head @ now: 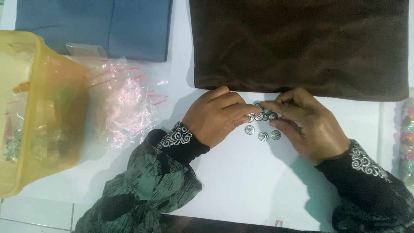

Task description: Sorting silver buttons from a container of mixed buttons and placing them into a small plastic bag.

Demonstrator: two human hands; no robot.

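While both hands' fingers (241,113) pinch metal buttons (261,125), brown cloth (302,47) borders them (close).

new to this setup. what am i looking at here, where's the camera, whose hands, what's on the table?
There is one picture, taken by a camera worn on a person's head and looking down at their own two bare hands. No robot is involved.

The left hand and right hand meet over a small cluster of round silver metal buttons lying on a white table. The fingertips of both hands touch the upper buttons; three lower ones lie loose. Whether any button is actually pinched is hard to tell.

Just beyond the hands lies a folded dark brown cloth, and further left a folded blue-grey cloth. At the left are a heap of clear little zip bags and a translucent yellow plastic tub. The sleeves are dark with pale embroidered cuffs.
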